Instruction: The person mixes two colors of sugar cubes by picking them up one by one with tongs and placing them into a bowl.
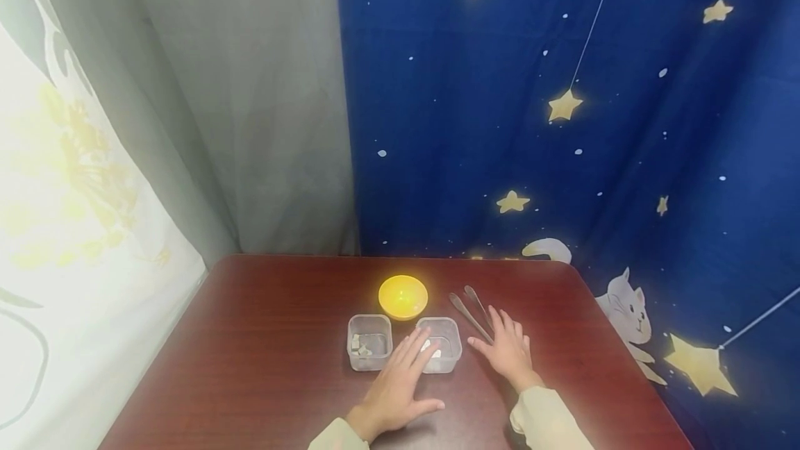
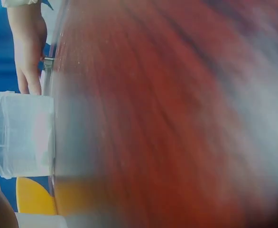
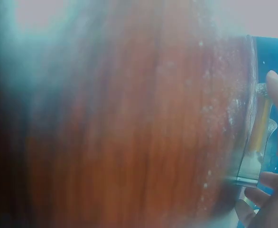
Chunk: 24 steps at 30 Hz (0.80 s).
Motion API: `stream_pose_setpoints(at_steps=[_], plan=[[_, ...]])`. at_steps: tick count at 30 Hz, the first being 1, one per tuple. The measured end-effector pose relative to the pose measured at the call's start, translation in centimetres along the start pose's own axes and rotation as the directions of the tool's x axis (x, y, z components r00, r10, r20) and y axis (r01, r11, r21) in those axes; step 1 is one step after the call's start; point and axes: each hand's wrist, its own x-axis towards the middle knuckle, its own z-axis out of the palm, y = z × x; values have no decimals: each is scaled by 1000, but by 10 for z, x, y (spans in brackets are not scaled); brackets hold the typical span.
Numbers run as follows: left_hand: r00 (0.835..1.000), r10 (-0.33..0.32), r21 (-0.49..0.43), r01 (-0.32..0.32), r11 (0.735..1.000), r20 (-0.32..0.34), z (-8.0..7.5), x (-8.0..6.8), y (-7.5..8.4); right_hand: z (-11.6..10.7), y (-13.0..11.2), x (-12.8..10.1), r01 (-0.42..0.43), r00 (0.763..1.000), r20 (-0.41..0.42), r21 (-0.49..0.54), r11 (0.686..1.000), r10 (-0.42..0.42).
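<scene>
Metal tongs (image 1: 470, 312) lie on the table at the right, their two arms spread toward the back. My right hand (image 1: 509, 351) is over their near end, thumb on one side and straight fingers on the other. In the right wrist view the bent end of the tongs (image 3: 250, 166) shows between thumb and fingers. My left hand (image 1: 398, 382) hovers with fingers outstretched and thumb spread, overlapping a clear plastic container (image 1: 455, 346) with small white pieces. Left of it stands a second clear container (image 1: 370, 365) holding several pale chunks.
A yellow bowl (image 1: 403, 297) sits behind the two containers. All stand on a dark red-brown wooden table (image 1: 269, 353). A grey curtain (image 1: 262, 103) and a blue starry curtain (image 1: 450, 123) hang beyond the table's far edge.
</scene>
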Motion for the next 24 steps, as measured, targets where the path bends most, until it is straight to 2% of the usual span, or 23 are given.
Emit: stream_pose_setpoints(at_steps=[5,10,17,24], plan=[[997,-59,-84,55,995,-46,8,5,1,-1,0,0,-27,1000,-16,25,999,27],[986,-144,-152,130,980,-80,12,10,2,-2,-3,0,-42,999,-8,32,999,43],[963,-265,-229,247,942,-52,14,14,1,-4,-5,0,-61,998,-35,6,998,61],[941,-340,-278,324,905,-10,18,11,0,-4,-11,0,-58,998,-41,3,998,58]])
